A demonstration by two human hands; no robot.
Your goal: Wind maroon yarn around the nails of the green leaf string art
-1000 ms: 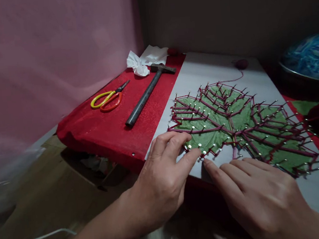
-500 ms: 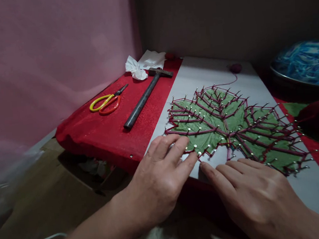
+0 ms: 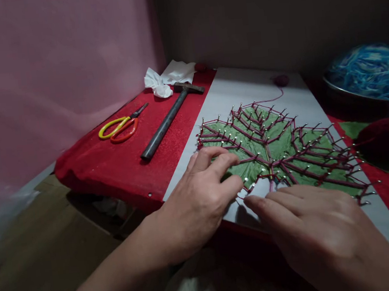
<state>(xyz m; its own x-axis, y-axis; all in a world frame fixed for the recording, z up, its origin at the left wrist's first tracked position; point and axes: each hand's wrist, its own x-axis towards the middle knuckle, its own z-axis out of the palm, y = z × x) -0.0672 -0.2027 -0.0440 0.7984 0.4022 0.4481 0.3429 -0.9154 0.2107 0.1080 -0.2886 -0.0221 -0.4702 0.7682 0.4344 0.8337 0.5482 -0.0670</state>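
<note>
A green leaf lies on the white board, ringed by several upright nails and laced with dark red yarn along its veins. My left hand rests over the leaf's lower left edge. Its fingers are bent and apart, with the tips down among the nails. Just right of it, my right hand has its fingers curled in and its thumb and forefinger together at a short stretch of red yarn near the bottom nails. The palm side of my right hand is hidden, and its back covers the leaf's lower right part.
Left of the white board, a hammer and yellow-and-red scissors lie on the red cloth. Crumpled tissue is behind them. A small yarn ball sits at the back, and a bowl of blue strands stands right.
My left fingers have lifted and curled more over the leaf edge. My right hand has come slightly nearer and higher in view. The whole scene has shifted a little left as the camera turned.
</note>
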